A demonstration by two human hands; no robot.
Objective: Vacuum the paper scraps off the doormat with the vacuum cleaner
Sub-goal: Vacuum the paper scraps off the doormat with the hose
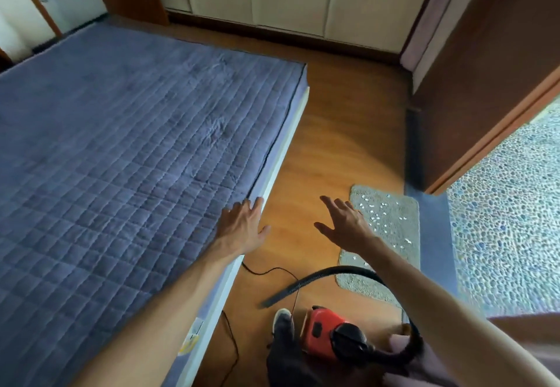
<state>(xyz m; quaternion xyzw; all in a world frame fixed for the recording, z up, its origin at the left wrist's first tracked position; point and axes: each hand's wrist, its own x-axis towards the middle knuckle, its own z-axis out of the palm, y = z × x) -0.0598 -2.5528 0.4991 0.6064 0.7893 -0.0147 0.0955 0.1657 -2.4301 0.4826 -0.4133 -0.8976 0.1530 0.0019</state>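
Wood floor (pixel 333 114); paper scraps (pixel 383 204) on doormat (pixel 354 283)

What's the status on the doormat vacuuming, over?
Left hand open, right hand open. Paper scraps on doormat. Red vacuum cleaner ungripped on floor. Hose arcs over doormat's near end.

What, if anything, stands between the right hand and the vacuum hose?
Nothing visible does. The open right hand hovers over bare floor; the hose lies nearer the person, arcing past the doormat, with no object between them.
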